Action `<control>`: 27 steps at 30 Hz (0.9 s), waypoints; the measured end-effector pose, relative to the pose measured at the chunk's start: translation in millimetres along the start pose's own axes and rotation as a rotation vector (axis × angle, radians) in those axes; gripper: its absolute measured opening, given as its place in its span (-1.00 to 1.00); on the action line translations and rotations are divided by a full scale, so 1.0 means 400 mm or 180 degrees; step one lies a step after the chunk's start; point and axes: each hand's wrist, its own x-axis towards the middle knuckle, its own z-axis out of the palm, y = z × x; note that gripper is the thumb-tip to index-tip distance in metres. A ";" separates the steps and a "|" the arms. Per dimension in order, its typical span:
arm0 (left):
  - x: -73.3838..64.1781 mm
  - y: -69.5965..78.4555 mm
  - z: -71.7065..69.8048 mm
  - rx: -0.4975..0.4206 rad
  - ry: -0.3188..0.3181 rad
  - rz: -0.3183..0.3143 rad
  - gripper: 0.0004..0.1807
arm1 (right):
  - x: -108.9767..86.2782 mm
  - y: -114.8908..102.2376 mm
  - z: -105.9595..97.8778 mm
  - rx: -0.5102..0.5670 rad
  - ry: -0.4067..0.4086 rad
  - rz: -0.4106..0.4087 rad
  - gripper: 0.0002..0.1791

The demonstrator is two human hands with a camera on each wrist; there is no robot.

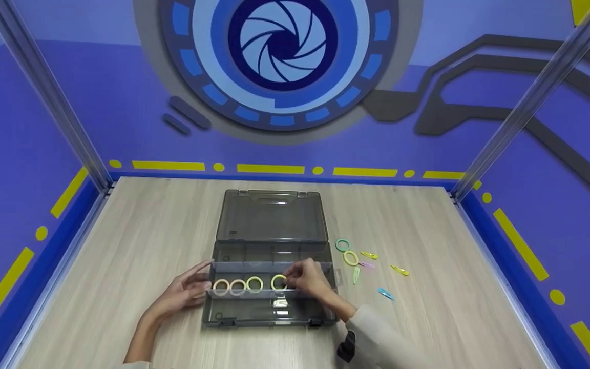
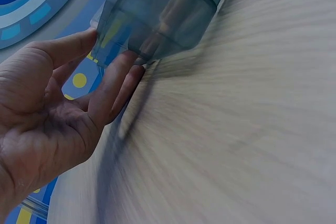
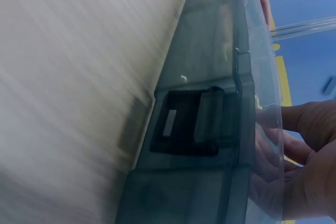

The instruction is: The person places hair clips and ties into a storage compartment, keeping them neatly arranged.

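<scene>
A dark see-through plastic storage box (image 1: 269, 324) lies with its lid (image 1: 272, 218) folded back. Three hair ties, one peach (image 1: 221, 287), one pale pink (image 1: 237, 287) and one yellow-green (image 1: 255, 284), stand in a row in its clear-walled middle section. To their right, my right hand (image 1: 308, 277) pinches a yellow hair tie (image 1: 276, 281) inside that section. In the right wrist view, the right fingers (image 3: 270, 156) show partly through the clear wall. My left hand (image 1: 182, 289) touches the left end of the box, its fingertips (image 2: 126, 59) against the side.
Right of the box lie a green hair tie (image 1: 342, 245), a pale yellow hair tie (image 1: 351, 258) and several snap hair clips, among them a blue one (image 1: 385, 293) and a yellow one (image 1: 400, 270). Blue panels (image 1: 274, 148) and metal posts (image 1: 515, 102) border the wooden table (image 1: 162, 215).
</scene>
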 end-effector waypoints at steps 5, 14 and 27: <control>0.003 -0.002 -0.001 -0.0005 -0.0026 0.0063 -0.24 | 0.006 0.002 0.014 -0.0078 0.0070 -0.0172 -0.92; 0.003 -0.001 0.001 -0.0016 0.0004 0.0062 -0.23 | 0.010 -0.001 0.021 -0.0185 0.0036 0.0016 -0.92; 0.005 -0.003 0.000 -0.0014 -0.0039 0.0103 -0.24 | 0.009 0.006 0.017 -0.0116 -0.0096 0.0026 -0.91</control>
